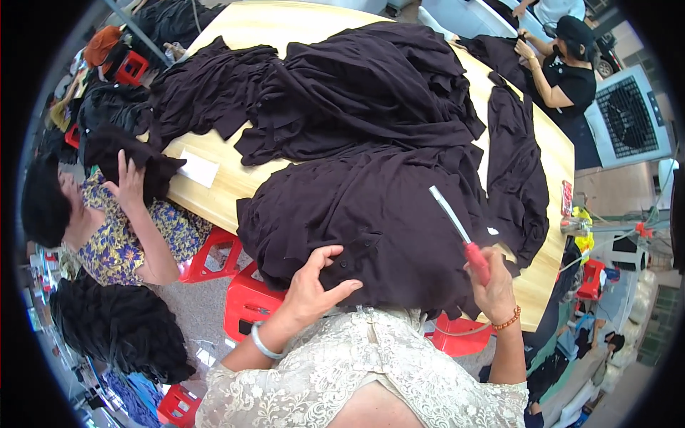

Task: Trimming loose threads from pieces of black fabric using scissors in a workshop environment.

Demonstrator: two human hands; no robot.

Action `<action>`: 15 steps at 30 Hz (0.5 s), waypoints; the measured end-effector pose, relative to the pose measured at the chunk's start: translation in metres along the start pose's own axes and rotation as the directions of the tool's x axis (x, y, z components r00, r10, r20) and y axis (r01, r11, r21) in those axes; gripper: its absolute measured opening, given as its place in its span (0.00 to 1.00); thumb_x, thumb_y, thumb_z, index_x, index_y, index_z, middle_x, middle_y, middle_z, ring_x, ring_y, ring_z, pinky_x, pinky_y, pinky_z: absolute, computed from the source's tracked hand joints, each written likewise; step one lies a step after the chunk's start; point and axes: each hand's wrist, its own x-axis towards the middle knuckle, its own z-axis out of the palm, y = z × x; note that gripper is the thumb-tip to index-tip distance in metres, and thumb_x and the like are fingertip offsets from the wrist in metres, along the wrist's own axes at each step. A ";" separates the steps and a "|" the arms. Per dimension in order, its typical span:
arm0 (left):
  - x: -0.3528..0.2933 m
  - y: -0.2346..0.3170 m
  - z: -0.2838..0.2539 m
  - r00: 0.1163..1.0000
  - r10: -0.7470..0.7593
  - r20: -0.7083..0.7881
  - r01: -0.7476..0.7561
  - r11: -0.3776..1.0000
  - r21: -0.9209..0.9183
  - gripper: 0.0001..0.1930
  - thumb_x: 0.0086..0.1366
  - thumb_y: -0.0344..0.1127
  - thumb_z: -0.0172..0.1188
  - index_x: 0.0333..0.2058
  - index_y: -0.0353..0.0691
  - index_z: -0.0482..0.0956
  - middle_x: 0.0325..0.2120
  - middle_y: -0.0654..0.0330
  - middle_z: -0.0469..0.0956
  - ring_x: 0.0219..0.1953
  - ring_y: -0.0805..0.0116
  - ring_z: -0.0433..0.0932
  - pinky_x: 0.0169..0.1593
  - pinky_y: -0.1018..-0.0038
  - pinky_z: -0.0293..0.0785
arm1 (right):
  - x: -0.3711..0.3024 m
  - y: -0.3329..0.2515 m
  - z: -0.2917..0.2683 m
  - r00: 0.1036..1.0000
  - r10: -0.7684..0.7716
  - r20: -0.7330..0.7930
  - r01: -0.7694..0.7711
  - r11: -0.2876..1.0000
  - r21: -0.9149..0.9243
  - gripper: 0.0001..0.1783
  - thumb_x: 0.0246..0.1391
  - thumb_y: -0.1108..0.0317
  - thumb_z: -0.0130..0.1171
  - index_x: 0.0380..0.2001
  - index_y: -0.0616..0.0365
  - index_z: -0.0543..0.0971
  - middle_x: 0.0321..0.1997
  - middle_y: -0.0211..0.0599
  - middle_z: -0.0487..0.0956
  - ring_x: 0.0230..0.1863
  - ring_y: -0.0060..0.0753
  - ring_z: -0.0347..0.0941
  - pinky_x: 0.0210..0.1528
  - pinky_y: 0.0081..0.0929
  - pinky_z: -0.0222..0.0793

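My right hand (pixel 494 285) is closed round the red handle of a tool with a long straight silver shaft (pixel 451 215). The shaft tilts up and to the left over a dark garment (pixel 407 214), and its exact kind does not show. My left hand (pixel 312 287) rests at the near edge of this garment, thumb and fingers apart, beside a placket with small dark buttons (pixel 344 265). The garment lies bunched on the pale wooden table, close against my front.
More dark garments (pixel 357 78) are heaped across the wooden table (pixel 275 170). A white paper (pixel 198 168) lies at its left edge. Co-workers handle dark cloth at the left and far right. Red stools (pixel 246 307) stand below, near a black cloth pile (pixel 121 328).
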 end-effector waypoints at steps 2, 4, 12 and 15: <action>0.001 0.008 0.015 0.982 0.149 -0.118 -0.123 0.972 0.199 0.31 0.54 0.37 0.71 0.54 0.33 0.68 0.38 0.58 0.75 0.39 0.72 0.71 0.45 0.77 0.70 | 0.005 -0.001 -0.004 0.982 -0.167 0.085 0.174 0.981 -0.082 0.15 0.48 0.79 0.58 0.40 0.59 0.71 0.37 0.46 0.75 0.38 0.52 0.73 0.42 0.38 0.68; 0.007 0.006 0.023 0.988 0.108 -0.115 -0.088 0.982 0.165 0.32 0.54 0.36 0.70 0.55 0.33 0.67 0.37 0.57 0.75 0.38 0.74 0.72 0.43 0.77 0.70 | 0.008 -0.004 -0.007 0.963 -0.164 0.214 0.176 0.984 -0.039 0.15 0.48 0.77 0.59 0.41 0.59 0.71 0.38 0.45 0.75 0.38 0.52 0.73 0.42 0.39 0.68; 0.038 -0.017 0.050 0.997 -0.077 -0.015 0.061 0.886 -0.460 0.21 0.58 0.27 0.66 0.48 0.30 0.70 0.36 0.61 0.77 0.36 0.81 0.75 0.41 0.84 0.73 | 0.012 -0.009 -0.016 0.901 -0.168 0.401 0.194 0.981 -0.026 0.17 0.48 0.75 0.60 0.42 0.57 0.70 0.31 0.43 0.78 0.36 0.49 0.76 0.39 0.40 0.69; 0.032 -0.025 0.057 0.989 -0.044 -0.144 -0.022 0.904 -0.426 0.09 0.58 0.26 0.65 0.36 0.29 0.76 0.28 0.67 0.77 0.27 0.87 0.70 0.30 0.87 0.68 | 0.012 -0.006 -0.020 0.872 -0.181 0.455 0.242 0.967 -0.079 0.16 0.50 0.72 0.60 0.42 0.57 0.70 0.31 0.43 0.79 0.35 0.49 0.77 0.37 0.40 0.69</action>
